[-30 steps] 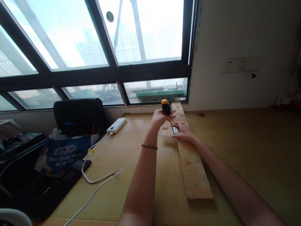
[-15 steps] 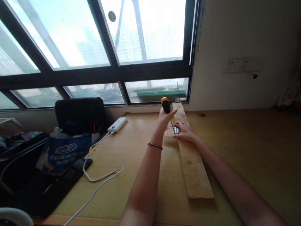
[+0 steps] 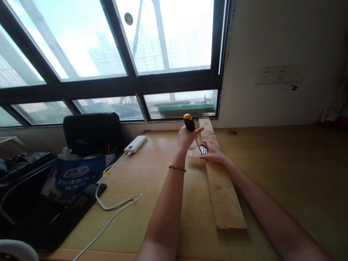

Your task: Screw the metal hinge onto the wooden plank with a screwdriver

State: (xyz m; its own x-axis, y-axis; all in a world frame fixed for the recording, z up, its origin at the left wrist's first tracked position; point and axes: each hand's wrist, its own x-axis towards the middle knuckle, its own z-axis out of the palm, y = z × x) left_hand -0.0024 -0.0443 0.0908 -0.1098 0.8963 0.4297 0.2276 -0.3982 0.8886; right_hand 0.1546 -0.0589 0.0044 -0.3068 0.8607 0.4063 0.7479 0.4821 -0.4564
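My left hand (image 3: 186, 137) is wrapped round the black and yellow handle of a screwdriver (image 3: 189, 123). The tool leans to the left, and its shaft runs down to a small shiny metal hinge (image 3: 203, 149). My right hand (image 3: 213, 151) grips that hinge between thumb and fingers, against the wooden plank (image 3: 225, 195). Lengthwise on the table, the plank runs from near the window toward me. A second piece of wood (image 3: 193, 151) shows beneath my hands, left of the plank. Whether a screw sits under the tip is too small to tell.
A white power bank (image 3: 135, 144) with a white cable (image 3: 119, 208) lies on the table (image 3: 157, 174) at left. Past the table's left edge are a black chair (image 3: 92, 132) and a blue bag (image 3: 73, 177). The window and a wall socket (image 3: 281, 75) are behind.
My left hand has shifted slightly left, and the screwdriver now leans further to the left. My right hand, the hinge and the plank stay about where they were.
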